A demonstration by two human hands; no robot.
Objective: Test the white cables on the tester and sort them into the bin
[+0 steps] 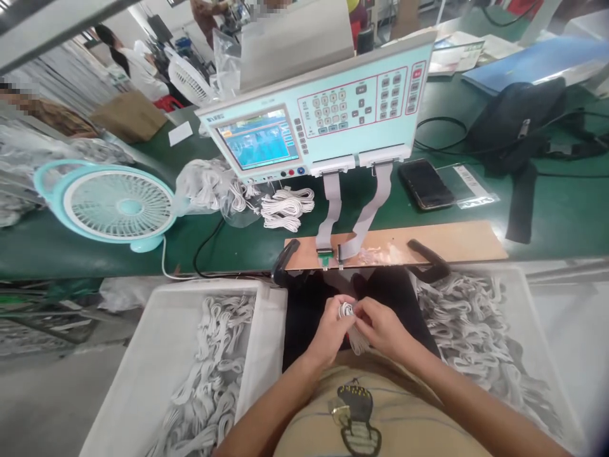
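A coiled white cable [358,341] is held in front of my body, above my lap. My left hand [333,324] is closed around the bundle, whose looped end shows at the top of the fist. With its fingers pinched, my right hand [380,322] works at the upper part of the same cable; the exact bit between the fingertips is hidden. Beyond my hands, a wooden board [457,244] lies along the table edge. Two grey ribbon cables [368,219] run from the tester [333,108] down to small connectors [326,259] on that board.
White bins of bundled cables stand on both sides: the left bin [137,343] and the right bin [533,317]. Two black clamps [285,261] grip the board. On the green table are a fan [124,203], white cable bundles [288,206], a phone [428,183] and a black bag [514,120]. People are behind.
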